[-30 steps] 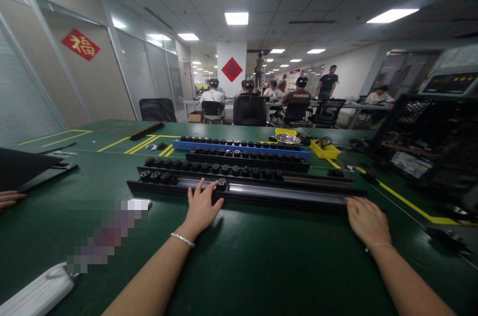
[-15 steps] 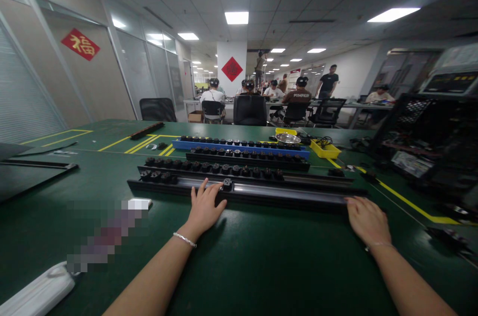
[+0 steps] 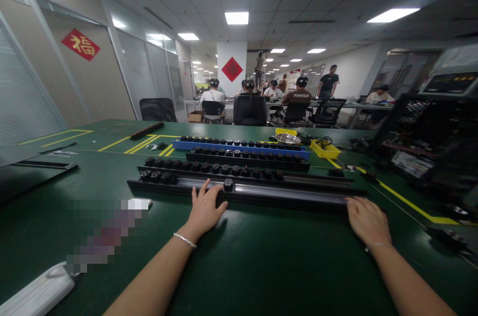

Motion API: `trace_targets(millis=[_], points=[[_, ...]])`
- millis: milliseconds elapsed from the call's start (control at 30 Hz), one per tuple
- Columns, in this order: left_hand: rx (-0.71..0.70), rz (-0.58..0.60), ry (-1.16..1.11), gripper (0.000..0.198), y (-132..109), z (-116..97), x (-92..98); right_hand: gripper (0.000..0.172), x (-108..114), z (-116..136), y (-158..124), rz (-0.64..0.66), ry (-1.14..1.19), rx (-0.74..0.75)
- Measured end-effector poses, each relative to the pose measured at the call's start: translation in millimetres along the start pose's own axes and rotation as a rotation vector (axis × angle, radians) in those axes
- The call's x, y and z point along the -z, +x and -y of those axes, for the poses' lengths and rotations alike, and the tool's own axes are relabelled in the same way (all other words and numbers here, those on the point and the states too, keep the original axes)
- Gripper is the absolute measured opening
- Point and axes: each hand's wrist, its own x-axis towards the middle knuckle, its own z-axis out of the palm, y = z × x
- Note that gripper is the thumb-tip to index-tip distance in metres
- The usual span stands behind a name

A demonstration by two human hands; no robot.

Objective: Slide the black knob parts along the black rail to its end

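Note:
A long black channel rail (image 3: pixel 287 192) with a shiny inner strip lies crosswise in front of me. One small black socket-like module (image 3: pixel 228 185) sits alone near its middle, and several more modules (image 3: pixel 155 175) are grouped at its left end. My left hand (image 3: pixel 204 209) has its fingers spread over the rail's front edge, with the fingertips just left of the lone module; contact with it is hard to tell. At the rail's right end, the bent fingers of my right hand (image 3: pixel 369 219) grip the front edge, fingertips partly hidden.
Behind stand further black rails (image 3: pixel 254 158) and a blue rail (image 3: pixel 242 146) with rows of modules. A metal bowl (image 3: pixel 287 139) and a yellow bin (image 3: pixel 324 149) are at the back right. An open black case (image 3: pixel 411 132) stands far right. A white object (image 3: pixel 37 291) lies front left.
The lone module has shifted slightly right and turned a little in the rail. My left hand moved only barely; my right hand stays where it was.

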Motion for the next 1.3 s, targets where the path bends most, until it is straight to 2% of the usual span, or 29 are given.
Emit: trace_targets(millis=[333, 1300], points=[[-0.045, -0.016, -0.006, 0.036, -1, -1, -1.1, 0.057, -11, -9, 5, -0.028, -0.038, 0.051], [-0.066, 0.007, -0.013, 0.037, -1, -10, 3.3, 0.056, -9, -4, 3, -0.034, -0.057, 0.053]])
